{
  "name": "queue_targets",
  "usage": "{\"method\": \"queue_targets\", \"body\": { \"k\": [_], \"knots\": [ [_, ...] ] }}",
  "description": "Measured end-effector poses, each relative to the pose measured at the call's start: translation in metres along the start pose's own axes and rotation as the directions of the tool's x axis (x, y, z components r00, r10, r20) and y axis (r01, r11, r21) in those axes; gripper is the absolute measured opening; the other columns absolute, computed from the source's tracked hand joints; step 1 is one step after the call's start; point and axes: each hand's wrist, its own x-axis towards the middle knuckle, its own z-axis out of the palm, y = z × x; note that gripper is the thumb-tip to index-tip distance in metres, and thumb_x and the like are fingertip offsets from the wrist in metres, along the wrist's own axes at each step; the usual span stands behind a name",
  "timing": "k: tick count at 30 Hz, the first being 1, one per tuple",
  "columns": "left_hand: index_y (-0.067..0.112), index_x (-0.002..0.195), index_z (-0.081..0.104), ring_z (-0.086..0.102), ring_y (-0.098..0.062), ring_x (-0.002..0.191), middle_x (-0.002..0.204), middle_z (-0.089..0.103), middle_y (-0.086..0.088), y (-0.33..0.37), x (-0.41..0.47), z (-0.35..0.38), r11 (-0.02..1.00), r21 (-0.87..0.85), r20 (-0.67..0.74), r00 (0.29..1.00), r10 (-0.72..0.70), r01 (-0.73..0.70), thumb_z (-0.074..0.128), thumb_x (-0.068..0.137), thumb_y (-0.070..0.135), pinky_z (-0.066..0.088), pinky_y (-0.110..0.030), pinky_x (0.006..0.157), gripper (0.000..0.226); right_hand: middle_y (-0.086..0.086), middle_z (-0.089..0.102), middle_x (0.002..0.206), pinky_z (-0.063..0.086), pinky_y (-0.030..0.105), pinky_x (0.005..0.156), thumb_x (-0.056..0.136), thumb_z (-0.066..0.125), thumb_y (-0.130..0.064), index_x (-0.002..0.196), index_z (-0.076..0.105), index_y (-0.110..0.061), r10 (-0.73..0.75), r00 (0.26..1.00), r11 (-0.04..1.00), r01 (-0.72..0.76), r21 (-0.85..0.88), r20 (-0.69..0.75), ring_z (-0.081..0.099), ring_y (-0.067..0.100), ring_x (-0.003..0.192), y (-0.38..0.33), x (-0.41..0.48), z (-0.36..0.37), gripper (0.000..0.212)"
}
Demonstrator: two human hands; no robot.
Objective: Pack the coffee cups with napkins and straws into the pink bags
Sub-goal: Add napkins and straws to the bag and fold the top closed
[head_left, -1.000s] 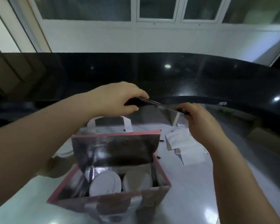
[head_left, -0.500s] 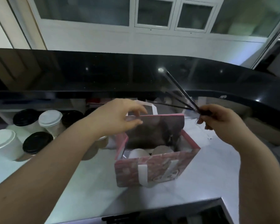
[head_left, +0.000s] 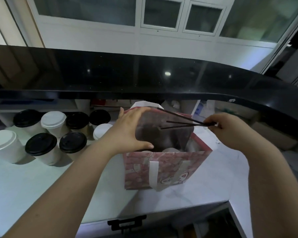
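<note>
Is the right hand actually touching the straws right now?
Touching. The head view shows the right hand pinching the ends of the black straws between its fingertips, with no gap visible.

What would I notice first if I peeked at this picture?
A pink bag stands open in the middle of the white counter, with the left hand spread on its rim. The right hand pinches three dark straws just above it. To the left waits a crowd of lidded cups, black tops and white.
</note>
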Motion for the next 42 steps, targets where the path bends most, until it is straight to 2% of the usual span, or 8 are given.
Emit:
{"method": "queue_targets", "body": {
  "k": [3, 6, 9, 11, 15, 24, 31, 42],
  "knots": [
    [0.056, 0.140, 0.016, -0.015, 0.011, 0.127, 0.156, 0.017, 0.019, -0.002, -0.001, 0.001, 0.990, -0.104, -0.002, 0.996, -0.094, 0.093, 0.088, 0.062, 0.047, 0.005, -0.039, 0.111, 0.106, -0.004, 0.060, 0.097, 0.049, 0.035, 0.079, 0.094, 0.054, -0.010, 0.104, 0.069, -0.026, -0.033, 0.999, 0.968, 0.031, -0.248, -0.003, 0.055, 0.020, 0.085, -0.014, 0.010, 0.000, 0.025],
    [0.050, 0.143, 0.018, -0.014, 0.022, 0.116, 0.154, 0.020, 0.016, -0.005, 0.000, 0.002, 0.999, 0.005, -0.016, 0.999, -0.037, 0.037, 0.087, 0.060, 0.049, -0.004, -0.034, 0.107, 0.108, -0.001, 0.060, 0.108, 0.034, 0.044, 0.087, 0.085, 0.047, -0.003, 0.103, 0.065, -0.029, -0.129, 0.990, 0.850, 0.141, -0.508, 0.059, 0.049, 0.025, 0.102, -0.046, 0.021, 0.012, 0.037],
    [0.039, 0.149, 0.021, -0.001, 0.008, 0.139, 0.156, 0.025, 0.008, -0.002, 0.001, 0.002, 0.991, 0.131, 0.004, 0.999, 0.039, -0.039, 0.085, 0.060, 0.054, -0.013, -0.033, 0.114, 0.110, 0.004, 0.059, 0.118, 0.030, 0.048, 0.096, 0.083, 0.047, -0.003, 0.111, 0.062, -0.022, -0.245, 0.960, 0.778, 0.279, -0.564, 0.137, 0.047, 0.029, 0.113, -0.082, 0.031, 0.034, 0.037],
    [0.036, 0.151, 0.018, 0.006, -0.010, 0.148, 0.158, 0.024, 0.006, -0.001, 0.000, 0.004, 0.975, 0.219, 0.023, 0.999, 0.040, -0.044, 0.082, 0.063, 0.057, -0.011, -0.038, 0.119, 0.111, 0.005, 0.057, 0.126, 0.025, 0.050, 0.106, 0.087, 0.052, -0.007, 0.122, 0.058, -0.026, -0.235, 0.947, 0.775, 0.319, -0.546, 0.219, 0.044, 0.029, 0.121, -0.092, 0.036, 0.047, 0.040],
    [0.035, 0.151, 0.015, 0.009, -0.015, 0.149, 0.159, 0.022, 0.005, 0.003, -0.003, 0.006, 0.935, 0.354, 0.010, 0.999, 0.032, -0.034, 0.076, 0.071, 0.058, -0.006, -0.041, 0.121, 0.103, 0.002, 0.052, 0.136, 0.024, 0.049, 0.112, 0.091, 0.061, -0.018, 0.133, 0.049, -0.033, -0.146, 0.943, 0.836, 0.279, -0.473, 0.299, 0.040, 0.029, 0.130, -0.073, 0.040, 0.054, 0.046],
    [0.032, 0.138, 0.046, 0.039, -0.016, 0.132, 0.139, 0.051, 0.009, 0.045, 0.017, 0.008, 0.940, 0.333, -0.099, 0.990, 0.105, -0.066, 0.064, 0.087, 0.038, 0.032, -0.042, 0.112, 0.054, 0.002, 0.059, 0.125, 0.049, 0.040, 0.090, 0.094, 0.050, -0.016, 0.123, 0.062, -0.037, -0.303, 0.950, 0.949, 0.308, -0.067, 0.070, 0.054, 0.026, 0.111, -0.037, 0.025, 0.025, 0.038],
    [0.028, 0.136, 0.047, 0.046, -0.024, 0.122, 0.134, 0.052, 0.001, 0.120, 0.057, 0.057, 0.905, 0.407, -0.040, 0.988, 0.151, -0.122, 0.056, 0.092, 0.036, 0.038, -0.043, 0.100, 0.046, -0.004, 0.065, 0.120, 0.049, 0.030, 0.084, 0.091, 0.060, -0.011, 0.116, 0.068, -0.032, -0.191, 0.971, 0.981, 0.194, 0.008, -0.147, 0.059, 0.019, 0.104, 0.028, 0.001, -0.007, 0.033],
    [0.025, 0.134, 0.048, 0.046, -0.030, 0.117, 0.131, 0.050, -0.004, 0.189, 0.086, 0.194, 0.870, 0.446, 0.115, 0.977, 0.178, -0.211, 0.052, 0.092, 0.035, 0.035, -0.045, 0.094, 0.043, -0.010, 0.062, 0.120, 0.038, 0.025, 0.094, 0.089, 0.058, -0.003, 0.113, 0.067, -0.026, 0.012, 0.969, 0.996, 0.009, 0.083, -0.245, 0.048, 0.016, 0.118, 0.160, -0.054, 0.020, 0.035]
  ]
}}
